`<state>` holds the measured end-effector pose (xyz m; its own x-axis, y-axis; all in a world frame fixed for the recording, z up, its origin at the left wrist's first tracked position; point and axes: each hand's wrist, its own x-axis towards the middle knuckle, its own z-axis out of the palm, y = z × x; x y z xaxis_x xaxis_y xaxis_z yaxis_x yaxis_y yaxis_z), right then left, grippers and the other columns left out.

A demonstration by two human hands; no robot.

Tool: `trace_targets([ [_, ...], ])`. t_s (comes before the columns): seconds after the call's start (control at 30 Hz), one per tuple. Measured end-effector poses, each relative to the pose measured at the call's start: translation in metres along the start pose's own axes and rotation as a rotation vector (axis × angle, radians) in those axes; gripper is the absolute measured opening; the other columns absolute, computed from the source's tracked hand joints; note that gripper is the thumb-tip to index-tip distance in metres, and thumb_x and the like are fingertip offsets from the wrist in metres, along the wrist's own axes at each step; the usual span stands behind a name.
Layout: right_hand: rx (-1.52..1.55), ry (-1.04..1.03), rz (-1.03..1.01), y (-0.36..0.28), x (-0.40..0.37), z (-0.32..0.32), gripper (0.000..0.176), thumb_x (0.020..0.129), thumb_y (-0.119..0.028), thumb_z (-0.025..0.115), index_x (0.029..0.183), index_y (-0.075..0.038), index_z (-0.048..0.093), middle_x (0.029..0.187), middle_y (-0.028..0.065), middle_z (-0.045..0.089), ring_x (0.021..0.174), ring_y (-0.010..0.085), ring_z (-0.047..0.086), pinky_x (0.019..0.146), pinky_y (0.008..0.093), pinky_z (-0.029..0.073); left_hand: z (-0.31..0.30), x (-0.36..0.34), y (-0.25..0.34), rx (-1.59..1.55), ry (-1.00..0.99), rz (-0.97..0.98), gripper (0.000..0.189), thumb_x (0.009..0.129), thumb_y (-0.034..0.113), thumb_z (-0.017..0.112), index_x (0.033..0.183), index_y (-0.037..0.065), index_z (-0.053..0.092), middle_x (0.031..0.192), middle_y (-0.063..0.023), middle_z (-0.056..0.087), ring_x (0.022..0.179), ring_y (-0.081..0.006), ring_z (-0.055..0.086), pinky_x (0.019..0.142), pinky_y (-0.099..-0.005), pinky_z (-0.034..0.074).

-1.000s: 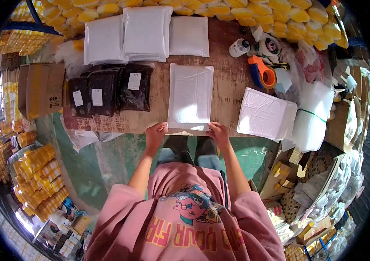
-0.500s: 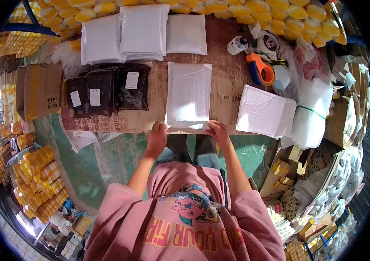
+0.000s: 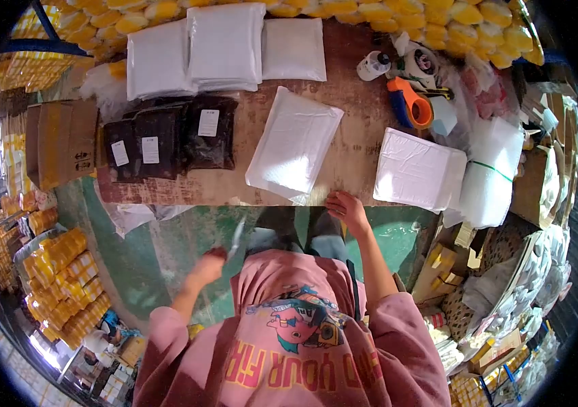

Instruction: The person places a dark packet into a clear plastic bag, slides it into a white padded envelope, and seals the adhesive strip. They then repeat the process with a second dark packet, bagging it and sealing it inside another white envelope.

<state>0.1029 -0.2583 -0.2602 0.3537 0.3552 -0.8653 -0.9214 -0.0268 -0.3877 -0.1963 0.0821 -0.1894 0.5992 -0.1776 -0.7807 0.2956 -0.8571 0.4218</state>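
As the bench [image 3: 214,188] spreads before you, at its front edge the white packet [image 3: 294,142] lies aslant, just beside your half-open, empty right hand [image 3: 346,205]; well apart, your closed left hand [image 3: 209,263] grips a blurred pale strip [image 3: 236,237].

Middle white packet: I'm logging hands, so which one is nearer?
Right. The right hand is at the table edge, just beside the packet; the left hand is farther back, off the table.
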Motion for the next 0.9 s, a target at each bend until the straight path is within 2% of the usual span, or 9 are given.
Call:
trace_targets([
  [0.27,-0.114,-0.026,-0.057,0.025,0.006,0.002,0.028,0.094,-0.03,0.053,0.11,-0.008,0.06,0.105,0.0081,0.066,0.096,0.0209,0.064,0.083,0.0358,0.052,0.066,-0.1,-0.201,0.391,-0.313,-0.197,0.022,0.072,0.015,0.058,0.088,0.002,0.066,0.089,-0.0194,0.065,0.087,-0.0371,0.064,0.075,-0.0453,0.052],
  [0.37,-0.211,-0.018,0.014,0.035,0.016,0.008,0.022,0.094,-0.029,0.053,0.103,-0.01,0.062,0.097,0.0061,0.066,0.087,0.0187,0.064,0.075,0.034,0.052,-0.009,-0.106,-0.206,0.144,-0.199,-0.395,0.019,0.074,0.014,0.052,0.076,0.003,0.068,0.087,-0.0198,0.067,0.083,-0.0355,0.065,0.073,-0.0467,0.051],
  [0.4,-0.222,0.0,-0.022,0.044,0.023,0.006,0.017,0.094,-0.026,0.055,0.096,-0.01,0.062,0.088,0.0054,0.064,0.076,0.0172,0.061,0.067,0.0323,0.05,0.012,-0.103,-0.263,0.288,-0.084,-0.252,0.019,0.074,0.014,0.052,0.075,0.002,0.067,0.085,-0.0194,0.067,0.08,-0.036,0.064,0.071,-0.0478,0.051],
  [0.47,-0.096,-0.25,-0.072,0.055,0.037,-0.013,0.012,0.093,-0.022,0.057,0.094,-0.01,0.059,0.078,0.0054,0.062,0.06,0.0142,0.055,0.049,0.0256,0.042,-0.104,-0.106,-0.216,0.501,-0.014,-0.134,0.018,0.076,0.018,0.056,0.08,0.002,0.064,0.081,-0.0167,0.064,0.079,-0.0313,0.063,0.072,-0.0436,0.05],
  [0.5,-0.12,-0.253,-0.039,0.048,0.03,-0.003,0.014,0.093,-0.023,0.058,0.094,-0.01,0.059,0.079,0.0051,0.062,0.06,0.0129,0.056,0.048,0.0235,0.044,-0.101,-0.106,-0.271,-0.191,0.396,0.023,0.015,0.073,0.014,0.062,0.082,0.002,0.063,0.08,-0.0123,0.063,0.081,-0.0258,0.062,0.073,-0.0388,0.05],
  [0.57,-0.241,0.047,-0.053,0.048,0.006,0.014,0.014,0.091,-0.023,0.059,0.092,-0.009,0.06,0.08,0.0047,0.063,0.064,0.0126,0.059,0.053,0.0248,0.049,-0.189,-0.133,-0.254,-0.396,0.66,0.074,0.014,0.074,0.005,0.065,0.088,0.004,0.064,0.085,-0.0065,0.064,0.082,-0.0196,0.062,0.073,-0.0336,0.05],
  [0.67,-0.428,0.049,0.027,0.048,-0.001,0.002,0.014,0.089,-0.022,0.058,0.092,-0.009,0.061,0.084,0.0068,0.066,0.07,0.0153,0.063,0.059,0.0294,0.053,-0.278,-0.171,-0.239,-1.285,1.168,-0.008,0.016,0.085,0.002,0.061,0.101,0.005,0.062,0.096,-0.0062,0.066,0.089,-0.018,0.063,0.076,-0.032,0.052],
  [0.77,-0.564,0.142,0.057,0.057,-0.015,-0.01,0.016,0.088,-0.022,0.057,0.094,-0.007,0.061,0.085,0.0096,0.067,0.072,0.0186,0.065,0.061,0.0335,0.054,-0.327,-0.198,-0.285,-1.453,1.562,0.215,0.016,0.088,0.004,0.061,0.104,0.0,0.059,0.097,-0.0115,0.066,0.087,-0.0188,0.065,0.077,-0.0298,0.055],
  [0.9,-0.505,0.209,0.108,0.06,-0.034,-0.01,0.02,0.088,-0.021,0.058,0.098,-0.004,0.06,0.086,0.0127,0.067,0.075,0.0227,0.066,0.063,0.0368,0.055,-0.353,-0.219,-0.344,-1.357,1.832,-0.074,0.015,0.087,0.003,0.059,0.1,-0.006,0.059,0.09,-0.0138,0.066,0.076,-0.0196,0.067,0.069,-0.0261,0.056],
])
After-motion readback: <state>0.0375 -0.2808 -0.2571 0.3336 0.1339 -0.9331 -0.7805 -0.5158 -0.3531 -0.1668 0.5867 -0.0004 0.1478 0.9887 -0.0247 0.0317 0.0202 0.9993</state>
